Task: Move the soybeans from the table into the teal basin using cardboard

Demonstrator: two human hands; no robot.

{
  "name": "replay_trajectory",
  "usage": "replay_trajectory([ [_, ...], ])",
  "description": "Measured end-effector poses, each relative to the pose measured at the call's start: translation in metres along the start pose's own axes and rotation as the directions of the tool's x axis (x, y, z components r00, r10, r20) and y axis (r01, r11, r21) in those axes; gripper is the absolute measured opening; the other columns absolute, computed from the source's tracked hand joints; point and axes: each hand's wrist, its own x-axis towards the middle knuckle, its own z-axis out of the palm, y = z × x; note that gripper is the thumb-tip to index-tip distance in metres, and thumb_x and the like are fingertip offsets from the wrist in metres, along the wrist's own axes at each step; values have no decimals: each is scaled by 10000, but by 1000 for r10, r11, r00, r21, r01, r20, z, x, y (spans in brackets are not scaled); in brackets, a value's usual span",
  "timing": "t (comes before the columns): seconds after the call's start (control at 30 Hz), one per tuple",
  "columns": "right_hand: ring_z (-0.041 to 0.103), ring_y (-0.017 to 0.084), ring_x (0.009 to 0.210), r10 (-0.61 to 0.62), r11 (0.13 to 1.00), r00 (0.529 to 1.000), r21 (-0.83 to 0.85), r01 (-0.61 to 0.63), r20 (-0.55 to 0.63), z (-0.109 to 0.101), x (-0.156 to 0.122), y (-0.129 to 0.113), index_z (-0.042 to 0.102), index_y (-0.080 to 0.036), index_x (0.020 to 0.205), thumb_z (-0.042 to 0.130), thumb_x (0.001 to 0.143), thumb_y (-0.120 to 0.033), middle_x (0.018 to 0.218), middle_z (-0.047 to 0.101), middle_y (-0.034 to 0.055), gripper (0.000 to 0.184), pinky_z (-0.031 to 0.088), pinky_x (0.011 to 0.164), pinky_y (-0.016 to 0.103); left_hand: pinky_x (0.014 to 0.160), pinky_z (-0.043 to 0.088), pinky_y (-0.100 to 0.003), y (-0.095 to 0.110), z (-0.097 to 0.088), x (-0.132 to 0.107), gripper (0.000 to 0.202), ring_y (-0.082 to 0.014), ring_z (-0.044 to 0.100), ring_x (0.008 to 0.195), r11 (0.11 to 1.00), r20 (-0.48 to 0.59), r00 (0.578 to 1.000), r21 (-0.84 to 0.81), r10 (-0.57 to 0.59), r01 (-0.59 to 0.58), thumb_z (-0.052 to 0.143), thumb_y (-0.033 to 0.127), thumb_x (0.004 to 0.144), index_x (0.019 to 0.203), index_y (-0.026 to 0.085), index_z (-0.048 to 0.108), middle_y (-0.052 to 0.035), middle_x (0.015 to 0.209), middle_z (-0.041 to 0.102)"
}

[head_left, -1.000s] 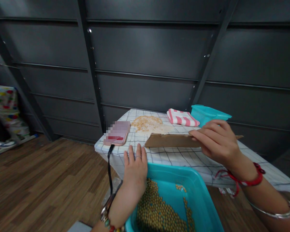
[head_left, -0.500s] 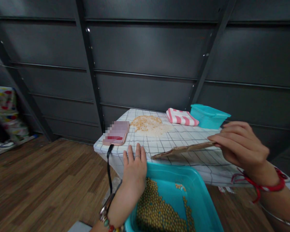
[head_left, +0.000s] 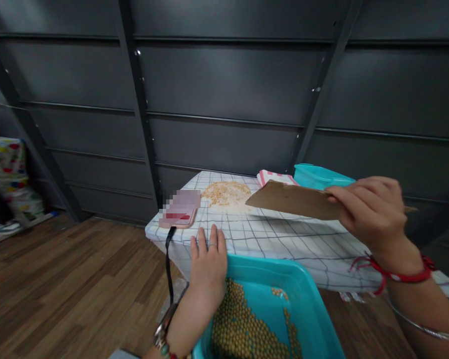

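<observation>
My right hand grips a flat brown cardboard piece and holds it in the air above the checked tablecloth. Its free end points left toward a pile of yellow and white grains on the cloth. My left hand rests on the far left rim of a turquoise tub, fingers stretched flat onto the table edge. The tub sits below the table edge and holds many yellow-green beans.
A pink phone with a black strap lies at the table's left corner. A red-and-white striped cloth and a small turquoise container sit at the back. Dark metal panels form the wall behind. Wooden floor lies to the left.
My right hand pulled the cardboard right along the cloth, then lifted it clear of the table and swung it back toward the grain pile. My left hand stayed put.
</observation>
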Motion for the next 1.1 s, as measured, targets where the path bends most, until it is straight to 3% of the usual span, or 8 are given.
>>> replay_trajectory([
  [0.57,495,153,661,-34,999,989,-4,34,144,27,-11,-7,619,-160,819,525,823,-126,645,634,18,99,352,702,318,1054,275,-530,1,-1,-2,736,-374,222,1302,1000,0,1000,12,-11,11,324,-61,649,1368,86,281,-129,1452,266],
  [0.87,497,142,646,-62,998,984,6,62,165,30,-8,-10,615,-162,788,514,832,-129,640,630,10,115,357,695,306,1038,303,-542,0,3,0,737,-359,262,1298,1000,-57,998,10,2,-2,317,-72,639,1357,93,307,-152,1433,302],
  [1.1,523,140,637,-68,998,986,12,67,155,24,-13,-5,617,-178,817,530,820,-122,652,644,1,103,382,676,310,1044,286,-553,0,1,-1,727,-369,244,1306,1000,-27,1000,-21,1,-1,334,-64,652,1362,86,292,-166,1440,290],
])
